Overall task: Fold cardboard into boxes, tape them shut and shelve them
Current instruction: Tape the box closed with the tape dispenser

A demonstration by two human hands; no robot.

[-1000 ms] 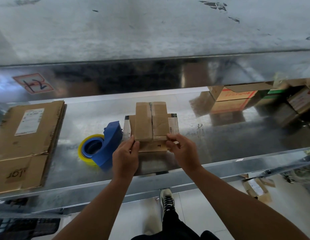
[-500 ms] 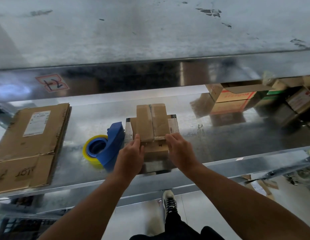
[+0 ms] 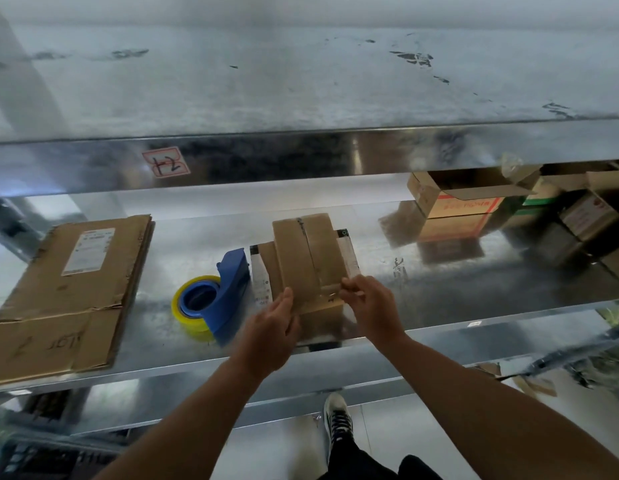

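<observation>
Through the head camera I am looking down at a metal shelf, and the small cardboard box is sitting in the middle of it, close to the near edge. Its two brown top flaps are lying folded over, meeting along a seam that is running away from me, and narrow white-printed flaps are sticking out at its left and right sides.

The left hand is lying with fairly straight fingers against the near left corner of the box, pressing on it and holding nothing. The right hand is working at the near right corner, its fingertips pinching at the edge of the flap there. A shiny strip is showing at that spot, though I am not managing to tell whether it is tape.

Just beside the box on its left, a blue tape dispenser is resting on the shelf with a yellow tape roll in it. Further left, well apart, a stack of flattened cardboard is lying flat. At the back right, open cartons are standing. An upper shelf is overhanging everything, and its front lip is carrying a sticker with a handwritten mark. Below, a shoe is showing on the floor.
</observation>
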